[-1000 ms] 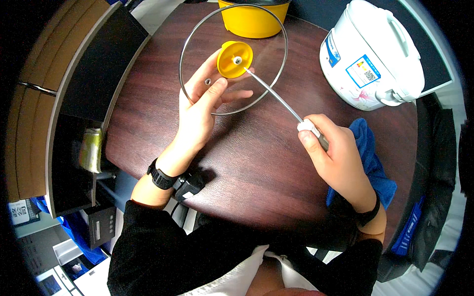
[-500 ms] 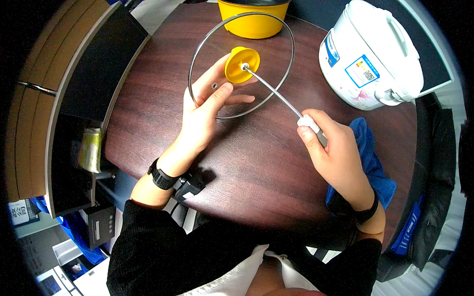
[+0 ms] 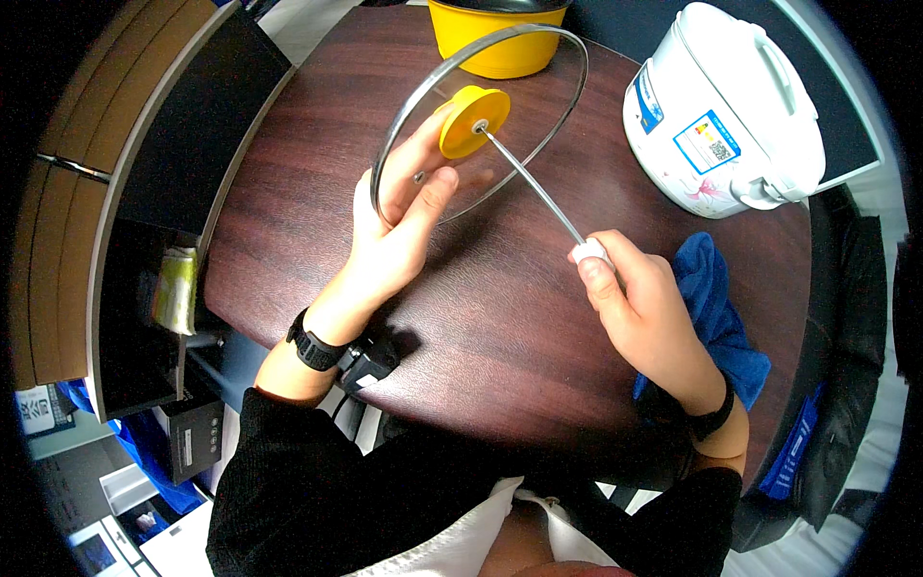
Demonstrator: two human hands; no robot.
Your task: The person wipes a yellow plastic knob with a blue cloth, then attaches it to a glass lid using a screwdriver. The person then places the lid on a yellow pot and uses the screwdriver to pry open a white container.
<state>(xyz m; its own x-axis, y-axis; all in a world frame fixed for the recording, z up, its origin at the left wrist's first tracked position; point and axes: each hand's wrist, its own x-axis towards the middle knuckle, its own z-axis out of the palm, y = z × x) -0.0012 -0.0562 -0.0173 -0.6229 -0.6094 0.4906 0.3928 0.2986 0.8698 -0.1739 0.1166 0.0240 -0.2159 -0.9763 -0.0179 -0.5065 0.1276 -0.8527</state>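
Observation:
My left hand (image 3: 396, 226) grips a clear glass lid with a metal rim (image 3: 460, 58), its thumb on the near side. The other fingers reach behind the glass to a yellow knob (image 3: 463, 139) at the lid's middle. A small metal eyelet (image 3: 419, 177) shows in the glass beside the fingers. In my right hand (image 3: 639, 313) is a screwdriver (image 3: 538, 188), its white handle end showing past the curled fingers. The thin shaft runs up and left, with its tip at the metal fastener in the knob's centre. The lid is held tilted above the table.
A yellow pot (image 3: 500, 60) with a dark inside stands at the table's (image 3: 288, 202) far edge. To the far right is a white rice cooker (image 3: 663, 125). A crumpled blue cloth (image 3: 716, 298) lies beside my right hand. A black device (image 3: 370, 363) sits near my left wrist.
The lid has tilted further and shifted slightly right. My right hand has moved a little left and down, still gripping the screwdriver, whose tip stays at the knob.

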